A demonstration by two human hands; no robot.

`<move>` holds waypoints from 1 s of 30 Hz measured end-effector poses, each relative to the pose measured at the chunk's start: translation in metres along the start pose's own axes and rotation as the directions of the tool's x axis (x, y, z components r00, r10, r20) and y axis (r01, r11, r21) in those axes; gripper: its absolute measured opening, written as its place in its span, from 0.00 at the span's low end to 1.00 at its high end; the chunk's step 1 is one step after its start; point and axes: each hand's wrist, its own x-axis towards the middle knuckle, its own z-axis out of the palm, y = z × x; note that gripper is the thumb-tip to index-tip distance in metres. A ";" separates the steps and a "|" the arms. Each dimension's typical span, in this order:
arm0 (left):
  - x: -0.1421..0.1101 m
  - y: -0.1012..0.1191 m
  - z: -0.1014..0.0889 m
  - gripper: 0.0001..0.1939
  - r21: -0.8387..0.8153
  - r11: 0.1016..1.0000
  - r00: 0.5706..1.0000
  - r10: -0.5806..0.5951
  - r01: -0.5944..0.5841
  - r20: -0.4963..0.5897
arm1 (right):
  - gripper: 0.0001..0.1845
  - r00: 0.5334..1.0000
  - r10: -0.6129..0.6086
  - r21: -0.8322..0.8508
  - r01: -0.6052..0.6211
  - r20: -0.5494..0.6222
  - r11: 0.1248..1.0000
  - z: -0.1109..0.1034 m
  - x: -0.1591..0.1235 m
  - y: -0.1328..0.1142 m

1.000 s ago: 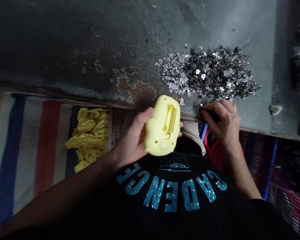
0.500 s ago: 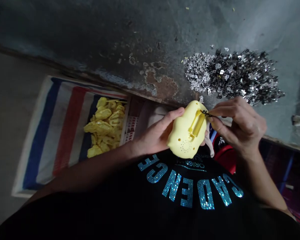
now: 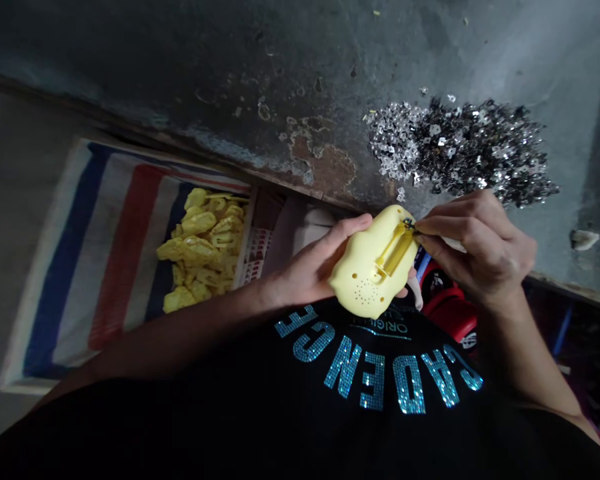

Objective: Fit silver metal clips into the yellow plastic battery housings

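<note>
My left hand point(image 3: 313, 267) is wrapped round a pale yellow plastic shell point(image 3: 347, 280), thumb along its upper left edge. The shell has a long battery recess point(image 3: 396, 252), a cluster of small holes and a few screw holes. At the recess's upper end sits a small dark metal battery contact point(image 3: 409, 224). My right hand point(image 3: 473, 243) pinches this contact between thumb and forefinger, against the shell. How far the contact sits in its slot is hidden by the fingertips.
A pile of small metal contacts point(image 3: 480, 153) lies on the worn grey table point(image 3: 180, 73). At the left, a box lined with a striped sheet point(image 3: 125, 247) holds several yellow plastic pieces point(image 3: 207, 240). Something red point(image 3: 447, 310) shows below the table edge. A whitish lump point(image 3: 584, 239) lies at far right.
The metal contact sits closer into the shell's recess end, with my right fingertips pressed nearer. The shell has tilted slightly in my left hand, and the view has shifted a little.
</note>
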 end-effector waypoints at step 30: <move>-0.001 -0.005 -0.003 0.49 0.026 1.000 1.000 0.003 -0.003 0.017 | 0.22 0.994 -0.057 0.036 0.061 -0.095 0.997 0.001 -0.010 -0.013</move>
